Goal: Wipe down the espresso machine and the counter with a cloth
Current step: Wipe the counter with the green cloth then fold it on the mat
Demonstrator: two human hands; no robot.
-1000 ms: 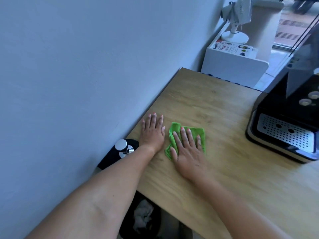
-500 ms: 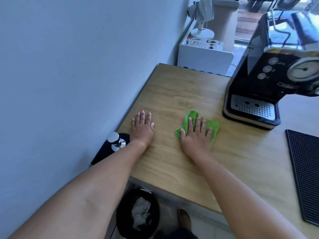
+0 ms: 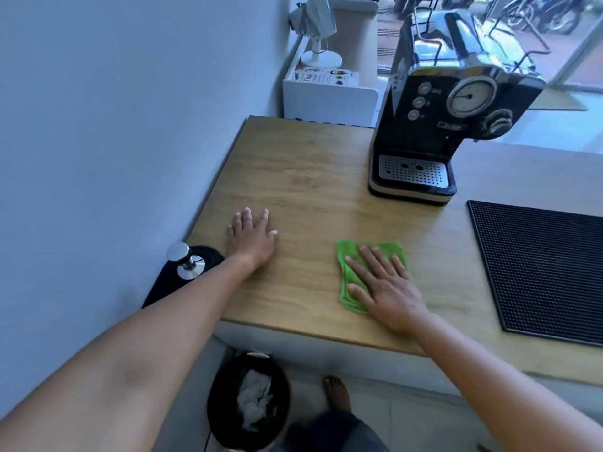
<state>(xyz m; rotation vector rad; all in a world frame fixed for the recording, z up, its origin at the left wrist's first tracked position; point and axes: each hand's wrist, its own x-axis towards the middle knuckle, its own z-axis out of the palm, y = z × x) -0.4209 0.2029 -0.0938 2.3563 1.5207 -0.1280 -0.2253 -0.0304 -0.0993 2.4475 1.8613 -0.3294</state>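
Observation:
A folded green cloth [image 3: 350,252] lies flat on the wooden counter [image 3: 310,177] near its front edge. My right hand [image 3: 385,285] presses down on the cloth with the fingers spread. My left hand [image 3: 251,236] rests palm-down on the bare wood to the left, fingers apart, holding nothing. The black espresso machine [image 3: 456,102] with a round gauge and a perforated steel drip tray [image 3: 411,171] stands at the back right of the counter, well beyond both hands.
A black ribbed mat [image 3: 548,272] covers the counter at the right. A steel tamper [image 3: 186,261] sits on a small black pad by the wall, left of my left hand. A black bin [image 3: 248,402] stands on the floor below the counter edge.
My right hand has slid the cloth to the right and toward the front edge. My left hand stays planted on the wood. The view has swung right, showing the whole machine and the mat.

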